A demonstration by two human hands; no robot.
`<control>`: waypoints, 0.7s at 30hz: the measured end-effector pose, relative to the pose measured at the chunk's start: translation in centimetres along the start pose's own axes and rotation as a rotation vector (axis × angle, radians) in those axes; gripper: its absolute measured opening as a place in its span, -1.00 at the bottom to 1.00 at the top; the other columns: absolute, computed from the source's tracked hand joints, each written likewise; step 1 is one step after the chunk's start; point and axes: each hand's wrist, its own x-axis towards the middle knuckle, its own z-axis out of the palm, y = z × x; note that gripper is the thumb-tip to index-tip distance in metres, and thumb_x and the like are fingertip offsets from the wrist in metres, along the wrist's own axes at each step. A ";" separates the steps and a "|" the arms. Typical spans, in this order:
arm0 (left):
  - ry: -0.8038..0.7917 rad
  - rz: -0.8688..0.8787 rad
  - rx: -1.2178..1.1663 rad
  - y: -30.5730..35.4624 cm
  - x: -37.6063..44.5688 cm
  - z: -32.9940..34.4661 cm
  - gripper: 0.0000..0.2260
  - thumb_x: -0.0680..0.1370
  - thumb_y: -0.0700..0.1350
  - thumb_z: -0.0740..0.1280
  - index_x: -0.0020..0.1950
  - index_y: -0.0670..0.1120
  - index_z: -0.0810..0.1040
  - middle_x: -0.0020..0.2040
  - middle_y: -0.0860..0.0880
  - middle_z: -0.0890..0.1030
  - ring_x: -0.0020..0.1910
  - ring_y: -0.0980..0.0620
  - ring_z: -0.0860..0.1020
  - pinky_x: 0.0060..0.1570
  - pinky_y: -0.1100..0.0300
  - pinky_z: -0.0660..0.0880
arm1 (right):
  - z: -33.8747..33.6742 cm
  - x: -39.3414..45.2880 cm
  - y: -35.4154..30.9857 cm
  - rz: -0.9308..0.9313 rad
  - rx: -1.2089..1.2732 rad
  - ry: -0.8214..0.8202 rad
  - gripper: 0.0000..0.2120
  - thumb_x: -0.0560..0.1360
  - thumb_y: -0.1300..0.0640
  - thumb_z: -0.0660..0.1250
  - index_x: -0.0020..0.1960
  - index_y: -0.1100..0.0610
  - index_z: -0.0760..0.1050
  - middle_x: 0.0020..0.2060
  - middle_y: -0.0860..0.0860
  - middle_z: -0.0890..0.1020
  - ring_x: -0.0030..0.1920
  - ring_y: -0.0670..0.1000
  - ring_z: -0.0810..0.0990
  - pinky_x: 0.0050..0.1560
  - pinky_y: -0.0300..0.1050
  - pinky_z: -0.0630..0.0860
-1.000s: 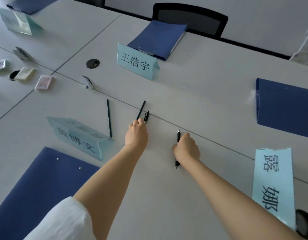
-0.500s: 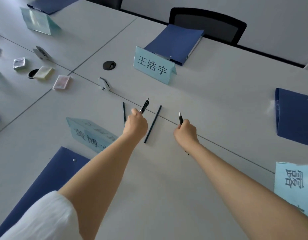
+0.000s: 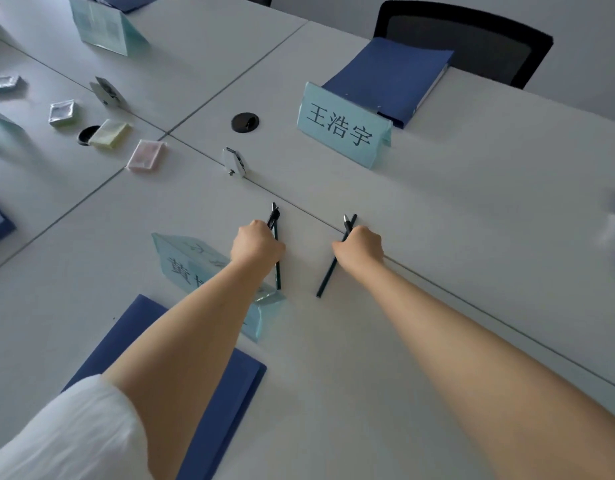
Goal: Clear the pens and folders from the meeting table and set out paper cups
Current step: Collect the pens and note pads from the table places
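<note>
my left hand (image 3: pixel 256 245) is curled into a fist around a black pen (image 3: pixel 273 216) and a thin pencil (image 3: pixel 277 268), whose near end pokes out below my fist. my right hand (image 3: pixel 359 247) grips another pen (image 3: pixel 347 223) along with a second pencil (image 3: pixel 328 273), which slants toward me. both fists sit low over the white counter (image 3: pixel 437 220), mid-scene. one blue folder (image 3: pixel 389 74) lies far, behind a name card (image 3: pixel 344 124); another folder (image 3: pixel 226 393) lies near left, under my arm.
</note>
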 end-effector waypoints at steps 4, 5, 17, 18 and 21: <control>-0.015 0.021 0.031 0.1 0.0 0.2 -0.79 0.47 -0.26 0.27 -0.31 -0.15 0.28 -0.30 -0.09 0.39 -0.33 -0.09 0.39 -0.34 0.19 0.33 | 0.9 -0.2 0.0 0.004 -0.080 0.029 -0.75 0.53 0.23 0.22 0.18 0.29 0.44 0.14 0.21 0.55 0.00 0.22 0.58 -0.13 -0.06 0.46; -0.021 0.027 0.040 0.1 -0.1 0.2 -0.79 0.47 -0.25 0.26 -0.31 -0.14 0.27 -0.30 -0.09 0.39 -0.31 -0.09 0.39 -0.32 0.18 0.33 | 0.9 -0.4 -0.1 0.008 -0.093 0.033 -0.76 0.53 0.25 0.22 0.18 0.28 0.45 0.15 0.21 0.56 0.07 0.23 0.59 -0.09 -0.06 0.48; 0.039 0.142 -0.235 3.2 -5.7 -3.4 -0.77 0.49 -0.12 0.13 -0.34 -0.16 0.32 -0.36 -0.10 0.43 -0.44 -0.11 0.49 -0.42 0.18 0.45 | -2.5 -5.2 0.0 0.009 0.013 0.044 -0.81 0.49 0.09 0.15 -0.14 0.20 0.41 -0.29 0.04 0.48 -0.36 0.07 0.44 -0.42 -0.18 0.26; 0.029 0.145 -0.289 3.1 -6.6 -4.2 -0.77 0.50 -0.12 0.14 -0.34 -0.17 0.33 -0.36 -0.11 0.45 -0.41 -0.16 0.58 -0.40 0.13 0.53 | -2.9 -6.0 -0.3 -0.008 0.004 0.048 -0.79 0.49 0.08 0.14 -0.06 0.21 0.43 -0.28 0.04 0.47 -0.32 0.09 0.45 -0.40 -0.16 0.27; 0.019 0.147 -0.419 2.0 -9.6 -6.3 -0.76 0.53 -0.16 0.15 -0.34 -0.17 0.31 -0.38 -0.11 0.47 -0.46 -0.16 0.64 -0.54 0.21 0.50 | -3.7 -8.9 -1.5 -0.071 -0.014 0.048 -0.76 0.50 0.08 0.12 0.03 0.21 0.42 -0.18 0.07 0.51 -0.20 0.16 0.48 -0.32 -0.11 0.31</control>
